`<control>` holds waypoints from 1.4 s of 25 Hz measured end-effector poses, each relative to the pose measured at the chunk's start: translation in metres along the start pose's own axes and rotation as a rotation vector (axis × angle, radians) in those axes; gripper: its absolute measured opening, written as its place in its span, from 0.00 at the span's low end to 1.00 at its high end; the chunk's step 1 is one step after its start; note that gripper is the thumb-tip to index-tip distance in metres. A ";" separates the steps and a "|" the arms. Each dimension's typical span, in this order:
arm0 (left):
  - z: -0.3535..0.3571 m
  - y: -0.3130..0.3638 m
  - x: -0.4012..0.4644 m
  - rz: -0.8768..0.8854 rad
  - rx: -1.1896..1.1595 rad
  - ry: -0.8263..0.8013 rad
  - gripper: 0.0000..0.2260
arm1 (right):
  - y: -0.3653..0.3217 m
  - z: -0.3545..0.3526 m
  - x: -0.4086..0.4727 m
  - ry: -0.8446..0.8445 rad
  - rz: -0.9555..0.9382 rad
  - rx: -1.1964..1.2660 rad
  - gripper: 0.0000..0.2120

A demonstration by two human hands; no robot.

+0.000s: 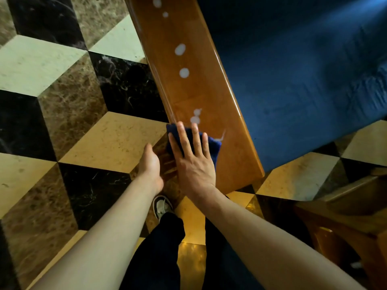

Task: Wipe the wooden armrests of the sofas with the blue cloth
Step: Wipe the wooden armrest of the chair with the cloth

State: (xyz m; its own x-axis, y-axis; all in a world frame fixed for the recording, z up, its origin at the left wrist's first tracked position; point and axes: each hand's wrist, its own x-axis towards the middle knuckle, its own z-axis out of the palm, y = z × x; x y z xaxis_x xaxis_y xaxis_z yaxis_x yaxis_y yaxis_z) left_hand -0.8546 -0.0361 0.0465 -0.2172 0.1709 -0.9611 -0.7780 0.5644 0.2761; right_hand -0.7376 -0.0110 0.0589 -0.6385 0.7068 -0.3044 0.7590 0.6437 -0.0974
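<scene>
Nearest: dark trouser legs (161, 248) and one shoe (162, 207) on the marble floor (52, 101). Both bare forearms reach forward. Left hand (150, 164) sits at the armrest's left edge, thumb up, fingers hidden down the side; grip there cannot be told. Right hand (193, 159) lies flat, fingers straight and spread, palm down on the blue cloth (214, 147), pressing it onto the wooden armrest (188, 84); no curl, no pinch. Cloth is under the palm and fingers, on the near part of the armrest, poking out left and right of the hand. Just beyond the fingertips, white blobs (195, 119), with more white spots further up the wood. Blue sofa cushion (303, 70) right of the armrest. Another wooden piece (345, 216) at lower right.
</scene>
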 end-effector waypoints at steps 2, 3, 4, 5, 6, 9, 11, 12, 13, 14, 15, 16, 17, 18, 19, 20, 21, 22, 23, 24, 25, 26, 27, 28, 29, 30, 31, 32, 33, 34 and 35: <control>0.008 -0.001 -0.005 -0.010 0.026 -0.020 0.35 | 0.016 0.008 -0.040 0.046 -0.008 0.033 0.40; 0.012 -0.001 -0.006 -0.006 0.053 -0.028 0.35 | 0.027 0.010 -0.060 0.049 0.045 0.056 0.41; 0.015 -0.002 -0.004 0.005 0.078 -0.026 0.36 | 0.038 0.011 -0.072 0.033 0.108 0.066 0.44; 0.017 -0.003 -0.001 0.020 0.108 -0.020 0.37 | 0.049 0.010 -0.073 0.015 0.174 0.073 0.47; 0.019 -0.002 0.002 0.031 0.134 -0.016 0.39 | 0.056 0.007 -0.065 0.001 0.246 0.083 0.49; 0.027 0.008 0.005 0.049 0.140 -0.011 0.40 | 0.066 -0.013 -0.005 0.013 0.417 0.167 0.53; 0.034 0.014 0.006 0.077 0.151 -0.019 0.37 | 0.073 -0.027 0.042 0.046 0.455 0.198 0.53; 0.038 0.017 0.006 0.087 0.158 -0.022 0.36 | 0.079 -0.035 0.061 0.049 0.472 0.208 0.53; 0.042 0.018 0.007 0.094 0.167 -0.022 0.36 | 0.086 -0.042 0.078 0.046 0.492 0.233 0.53; 0.046 0.019 0.007 0.102 0.171 -0.015 0.36 | 0.097 -0.046 0.094 0.044 0.516 0.281 0.53; 0.049 0.021 0.005 0.103 0.170 -0.007 0.36 | 0.108 -0.051 0.106 0.041 0.543 0.368 0.53; 0.051 0.022 0.004 0.106 0.170 0.000 0.36 | 0.121 -0.055 0.116 0.035 0.574 0.487 0.50; 0.054 0.023 0.002 0.115 0.172 0.009 0.35 | 0.134 -0.058 0.122 0.017 0.601 0.647 0.45; 0.056 0.025 0.000 0.121 0.172 0.019 0.34 | 0.145 -0.060 0.124 -0.020 0.626 0.824 0.38; 0.059 0.027 -0.004 0.120 0.162 0.032 0.33 | 0.154 -0.061 0.120 -0.063 0.644 0.986 0.30; 0.061 0.027 -0.008 0.117 0.149 0.042 0.32 | 0.160 -0.059 0.110 -0.112 0.650 1.081 0.24; 0.063 0.029 -0.011 0.118 0.138 0.054 0.31 | 0.164 -0.056 0.095 -0.148 0.641 1.108 0.20; 0.065 0.029 -0.013 0.117 0.121 0.072 0.31 | 0.165 -0.051 0.075 -0.171 0.615 1.096 0.19; 0.066 0.031 -0.015 0.111 0.094 0.094 0.32 | 0.166 -0.044 0.051 -0.164 0.562 1.064 0.24; 0.066 0.031 -0.015 0.110 0.056 0.115 0.32 | 0.165 -0.036 0.026 -0.133 0.471 0.967 0.34; 0.066 0.032 -0.015 0.109 0.018 0.128 0.32 | 0.160 -0.029 0.002 -0.131 0.351 0.794 0.43; 0.065 0.032 -0.014 0.105 -0.023 0.134 0.32 | 0.153 -0.021 -0.016 -0.134 0.251 0.559 0.48; 0.065 0.033 -0.014 0.092 -0.074 0.139 0.32 | 0.142 -0.016 -0.026 -0.125 0.169 0.335 0.50; 0.063 0.034 -0.015 0.079 -0.124 0.143 0.33 | 0.125 -0.016 -0.027 -0.110 0.102 0.193 0.51; 0.061 0.034 -0.015 0.071 -0.159 0.133 0.34 | 0.106 -0.020 -0.020 -0.099 0.057 0.146 0.51; 0.058 0.035 -0.014 0.065 -0.181 0.117 0.34 | 0.088 -0.022 -0.007 -0.091 0.002 0.138 0.51; 0.055 0.037 -0.013 0.061 -0.192 0.107 0.34 | 0.071 -0.024 0.010 -0.094 -0.058 0.129 0.51; 0.051 0.041 -0.011 0.067 -0.193 0.105 0.34 | 0.056 -0.024 0.030 -0.090 -0.120 0.119 0.50; 0.047 0.046 -0.008 0.079 -0.181 0.105 0.34 | 0.041 -0.026 0.051 -0.077 -0.175 0.086 0.48; 0.044 0.051 -0.005 0.096 -0.161 0.109 0.33 | 0.029 -0.030 0.073 -0.057 -0.206 0.042 0.44; 0.041 0.057 -0.002 0.117 -0.151 0.130 0.32 | 0.017 -0.034 0.096 -0.048 -0.215 -0.002 0.40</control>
State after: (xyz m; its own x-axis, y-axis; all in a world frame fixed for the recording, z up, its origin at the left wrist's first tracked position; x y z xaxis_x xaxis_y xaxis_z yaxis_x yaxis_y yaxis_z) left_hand -0.8744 0.0288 0.0646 -0.3776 0.1173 -0.9185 -0.8202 0.4180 0.3906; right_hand -0.7902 0.0780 0.0602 -0.7791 0.5381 -0.3217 0.6055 0.7788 -0.1637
